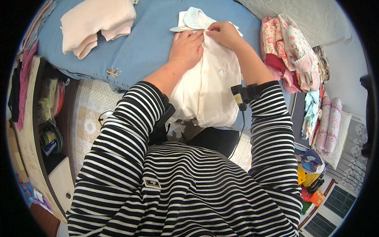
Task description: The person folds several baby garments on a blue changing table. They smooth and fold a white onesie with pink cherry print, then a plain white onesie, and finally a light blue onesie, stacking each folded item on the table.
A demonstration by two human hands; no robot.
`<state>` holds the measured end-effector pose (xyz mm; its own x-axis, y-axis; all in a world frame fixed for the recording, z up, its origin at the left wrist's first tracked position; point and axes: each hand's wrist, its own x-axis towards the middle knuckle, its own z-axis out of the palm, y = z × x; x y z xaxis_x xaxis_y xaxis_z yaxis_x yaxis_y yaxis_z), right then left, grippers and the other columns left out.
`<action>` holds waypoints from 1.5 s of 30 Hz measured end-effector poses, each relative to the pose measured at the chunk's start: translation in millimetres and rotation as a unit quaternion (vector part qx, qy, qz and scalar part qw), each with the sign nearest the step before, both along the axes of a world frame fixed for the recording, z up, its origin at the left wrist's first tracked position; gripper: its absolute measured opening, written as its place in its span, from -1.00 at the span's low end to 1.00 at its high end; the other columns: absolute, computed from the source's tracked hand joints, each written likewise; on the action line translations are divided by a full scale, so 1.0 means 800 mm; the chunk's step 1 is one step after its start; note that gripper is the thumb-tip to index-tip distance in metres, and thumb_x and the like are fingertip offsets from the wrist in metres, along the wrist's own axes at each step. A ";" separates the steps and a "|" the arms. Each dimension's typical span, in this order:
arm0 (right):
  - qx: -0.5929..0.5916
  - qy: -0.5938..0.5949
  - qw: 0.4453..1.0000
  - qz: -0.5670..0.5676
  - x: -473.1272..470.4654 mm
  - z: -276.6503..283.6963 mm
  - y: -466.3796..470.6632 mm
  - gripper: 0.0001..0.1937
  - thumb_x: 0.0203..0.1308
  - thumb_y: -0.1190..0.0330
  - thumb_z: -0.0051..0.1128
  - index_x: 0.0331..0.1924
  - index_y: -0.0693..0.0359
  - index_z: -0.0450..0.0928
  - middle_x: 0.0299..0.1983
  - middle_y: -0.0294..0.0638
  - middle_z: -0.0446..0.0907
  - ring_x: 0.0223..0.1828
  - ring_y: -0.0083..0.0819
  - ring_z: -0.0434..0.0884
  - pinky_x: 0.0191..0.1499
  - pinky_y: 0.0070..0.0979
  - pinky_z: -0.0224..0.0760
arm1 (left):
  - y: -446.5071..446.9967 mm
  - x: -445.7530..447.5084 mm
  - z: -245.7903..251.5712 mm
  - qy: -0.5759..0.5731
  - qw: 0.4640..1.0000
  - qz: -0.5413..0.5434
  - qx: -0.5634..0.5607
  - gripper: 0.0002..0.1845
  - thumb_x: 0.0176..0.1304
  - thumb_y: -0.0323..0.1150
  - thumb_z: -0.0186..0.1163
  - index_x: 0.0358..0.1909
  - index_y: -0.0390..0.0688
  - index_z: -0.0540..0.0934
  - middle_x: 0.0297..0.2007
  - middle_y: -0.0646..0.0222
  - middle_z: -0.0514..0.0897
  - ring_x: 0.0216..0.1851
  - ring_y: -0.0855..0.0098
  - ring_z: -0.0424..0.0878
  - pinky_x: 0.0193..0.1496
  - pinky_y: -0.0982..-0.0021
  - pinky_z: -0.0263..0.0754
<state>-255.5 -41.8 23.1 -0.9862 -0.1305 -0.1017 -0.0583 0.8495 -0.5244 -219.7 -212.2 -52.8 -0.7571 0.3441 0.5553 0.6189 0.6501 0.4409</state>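
Observation:
A white button-front child's garment [219, 86] with a small animal motif on its chest lies before me, its lower end hanging at the edge of the blue bedspread [142, 53]. My left hand [188, 49] lies on the garment's upper front, fingertips pinching cloth beside the front opening. My right hand [223, 34] grips the same spot from the other side, thumb and forefinger together near the collar. Both hands nearly touch. Beyond them sticks up the pale blue collar [195, 19]. Whether a button is between the fingertips is hidden.
Folded cream cloth [97, 23] rests at the bed's upper left. Piled floral clothes [296, 56] stand at the right, with rolled pink fabric [331, 124] below them. An open-fronted cabinet [32, 97] is at the left. A cable [241, 130] hangs from my right wrist.

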 end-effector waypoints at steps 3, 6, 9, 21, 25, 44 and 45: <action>0.057 -0.004 0.998 -0.016 -0.009 -0.009 -0.011 -0.76 0.01 0.27 0.28 -0.33 0.28 0.65 -0.40 -0.12 0.66 -0.34 -0.37 0.62 -0.22 -0.49 0.45 | 0.001 -0.001 -0.001 -0.013 0.999 -0.009 0.031 -0.67 0.09 -0.39 0.10 -0.07 -0.10 0.62 0.06 0.53 0.58 0.00 0.40 0.45 0.14 0.26 0.25; 0.083 -0.030 0.996 -0.032 -0.018 -0.011 -0.013 -0.77 -0.05 0.28 0.31 -0.35 0.24 0.65 -0.43 -0.12 0.66 -0.35 -0.35 0.63 -0.22 -0.47 0.46 | 0.001 -0.002 -0.002 -0.007 0.999 -0.006 0.046 -0.67 0.07 -0.40 0.10 -0.08 -0.10 0.62 0.05 0.53 0.59 0.00 0.40 0.45 0.13 0.26 0.25; 0.101 -0.022 0.994 -0.027 -0.025 -0.011 -0.011 -0.78 -0.11 0.28 0.31 -0.37 0.21 0.66 -0.44 -0.12 0.66 -0.36 -0.29 0.63 -0.22 -0.43 0.47 | 0.001 -0.003 -0.002 -0.004 0.999 -0.001 0.039 -0.68 0.06 -0.40 0.10 -0.10 -0.09 0.62 0.03 0.51 0.59 0.01 0.39 0.46 0.13 0.27 0.25; 0.272 -0.099 0.955 0.067 -0.057 -0.016 -0.030 -0.73 -0.18 0.32 0.22 -0.31 0.22 0.67 -0.33 -0.04 0.67 -0.29 -0.14 0.65 -0.17 -0.36 0.51 | -0.002 -0.006 -0.003 -0.020 0.992 -0.004 0.121 -0.79 -0.02 -0.48 0.11 -0.28 -0.16 0.41 -0.28 0.27 0.48 -0.16 0.19 0.45 -0.04 0.22 0.29; 0.282 -0.127 0.948 0.077 -0.057 -0.008 -0.031 -0.68 -0.19 0.33 0.20 -0.25 0.20 0.68 -0.29 -0.05 0.68 -0.25 -0.14 0.66 -0.14 -0.37 0.51 | -0.002 -0.007 -0.005 -0.015 0.992 -0.010 0.127 -0.78 -0.03 -0.48 0.11 -0.28 -0.16 0.40 -0.29 0.27 0.48 -0.19 0.17 0.45 -0.06 0.22 0.29; 0.074 0.095 0.956 -0.267 0.027 -0.015 0.074 -0.34 -0.04 0.02 0.30 0.12 0.26 0.47 0.05 0.03 0.52 0.11 -0.10 0.48 0.18 -0.36 0.31 | -0.029 -0.011 0.011 -0.242 0.896 0.040 0.371 -0.82 0.18 -0.33 0.18 -0.37 -0.21 0.42 -0.49 0.33 0.53 -0.43 0.36 0.49 -0.31 0.33 0.40; 0.057 0.010 0.959 -0.278 0.035 -0.021 0.082 -0.22 -0.06 0.02 0.33 0.19 0.39 0.36 0.03 0.12 0.53 0.10 -0.10 0.50 0.18 -0.33 0.32 | -0.041 -0.020 0.014 -0.290 0.849 0.068 0.436 -0.77 0.22 -0.29 0.20 -0.39 -0.22 0.41 -0.53 0.38 0.53 -0.47 0.45 0.48 -0.35 0.36 0.40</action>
